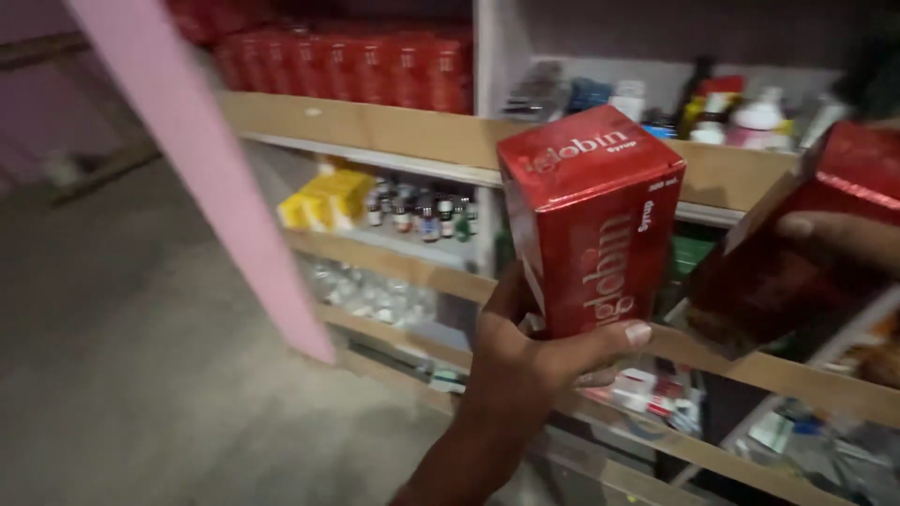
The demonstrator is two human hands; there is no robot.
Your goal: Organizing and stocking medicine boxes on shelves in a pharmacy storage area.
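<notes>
We grip a glossy red cardboard carton (592, 220) in our left hand (525, 361), held upright in front of the wooden shelving (375, 126), off any shelf. Our right hand (839, 239) clasps a second red carton (797, 253), tilted, at the frame's right edge. Neither box is shelved yet. A row of red cartons (356, 66) fills the top shelf; small bottles (422, 211) and yellow boxes (328, 197) crowd the one below.

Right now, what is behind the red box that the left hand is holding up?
Behind the red box in the left hand run wooden shelves: bottles above, small packs below. The shelf part directly behind the box is covered.
</notes>
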